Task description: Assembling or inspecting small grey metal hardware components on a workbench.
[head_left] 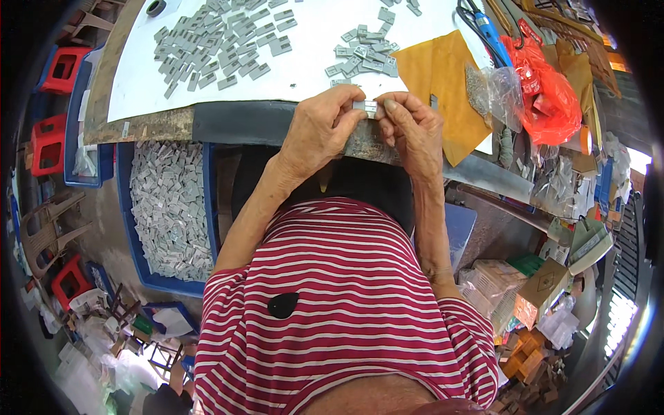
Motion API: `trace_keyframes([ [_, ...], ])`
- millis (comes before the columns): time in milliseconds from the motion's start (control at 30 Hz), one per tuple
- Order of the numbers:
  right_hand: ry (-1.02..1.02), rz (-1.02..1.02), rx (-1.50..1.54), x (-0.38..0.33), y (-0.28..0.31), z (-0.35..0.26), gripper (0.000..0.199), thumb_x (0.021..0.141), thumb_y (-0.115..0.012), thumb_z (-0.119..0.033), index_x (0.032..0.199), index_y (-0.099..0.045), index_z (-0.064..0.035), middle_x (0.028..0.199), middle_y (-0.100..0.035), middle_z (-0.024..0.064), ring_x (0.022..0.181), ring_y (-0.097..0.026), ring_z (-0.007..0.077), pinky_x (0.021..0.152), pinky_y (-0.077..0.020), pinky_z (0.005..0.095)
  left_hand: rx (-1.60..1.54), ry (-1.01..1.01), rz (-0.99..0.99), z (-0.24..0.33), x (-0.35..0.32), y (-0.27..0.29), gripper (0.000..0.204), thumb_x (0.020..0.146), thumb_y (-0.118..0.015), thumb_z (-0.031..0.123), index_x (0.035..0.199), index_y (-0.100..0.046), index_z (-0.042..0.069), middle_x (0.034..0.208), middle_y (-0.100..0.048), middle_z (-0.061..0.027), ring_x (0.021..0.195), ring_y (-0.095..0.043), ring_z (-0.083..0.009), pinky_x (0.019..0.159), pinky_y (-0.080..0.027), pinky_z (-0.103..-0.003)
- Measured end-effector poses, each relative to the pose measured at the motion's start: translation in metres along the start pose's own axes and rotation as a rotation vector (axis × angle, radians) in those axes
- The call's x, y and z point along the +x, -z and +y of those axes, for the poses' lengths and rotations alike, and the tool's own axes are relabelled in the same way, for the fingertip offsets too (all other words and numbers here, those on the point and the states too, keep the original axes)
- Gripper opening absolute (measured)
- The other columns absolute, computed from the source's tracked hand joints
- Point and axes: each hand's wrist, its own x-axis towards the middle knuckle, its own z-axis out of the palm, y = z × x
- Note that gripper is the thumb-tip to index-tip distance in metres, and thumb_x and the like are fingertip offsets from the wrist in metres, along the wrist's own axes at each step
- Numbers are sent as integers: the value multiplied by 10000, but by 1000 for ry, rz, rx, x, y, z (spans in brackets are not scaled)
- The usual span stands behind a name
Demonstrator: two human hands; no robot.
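Note:
My left hand (324, 128) and my right hand (413, 128) meet at the near edge of the worktable and pinch one small grey rectangular part (366, 106) between their fingertips. Just beyond the fingers lies a loose heap of the same grey parts (363, 55) on a white sheet (304, 76). A larger spread of grey parts (214, 41) covers the sheet's far left. My red and white striped shirt fills the lower middle of the view.
A blue crate (207, 200) full of grey parts stands on the floor at my left. A yellow-brown sheet (439, 76), clear bags, a red plastic bag (550, 100) and blue-handled tools lie at the right. Red stools (48, 142) and boxes surround the table.

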Motion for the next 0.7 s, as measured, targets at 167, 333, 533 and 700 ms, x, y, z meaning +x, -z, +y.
trace_keyframes([
  [167, -4, 15, -36, -3, 2, -1, 158, 861, -529, -88, 910, -582, 52, 723, -564, 48, 543, -468, 62, 464, -364, 186, 129, -31, 135, -9, 4, 10, 189, 758, -625, 70, 931, -587, 2, 707, -575, -76, 601, -534, -134, 552, -431, -261],
  [333, 4, 7, -60, -6, 6, -3, 153, 860, -526, -75, 904, -580, 61, 718, -565, 55, 537, -463, 64, 462, -359, 188, 383, -111, 280, -30, 12, 21, 186, 723, -636, 82, 885, -593, -1, 735, -584, -116, 603, -548, -207, 550, -433, -301],
  [533, 1, -11, -66, -10, 9, -3, 142, 856, -530, -67, 901, -586, 55, 712, -565, 55, 534, -462, 62, 459, -361, 188, 695, -70, 370, -48, 21, 33, 145, 701, -621, 120, 829, -600, 56, 792, -549, -82, 796, -500, -264, 700, -344, -388],
  [700, -14, 7, -59, -12, 16, -1, 136, 855, -532, -63, 902, -588, 52, 709, -566, 55, 532, -463, 60, 449, -357, 183, 827, -70, 386, -52, 25, 38, 165, 693, -631, 116, 844, -605, 54, 810, -545, -74, 810, -486, -251, 712, -336, -381],
])
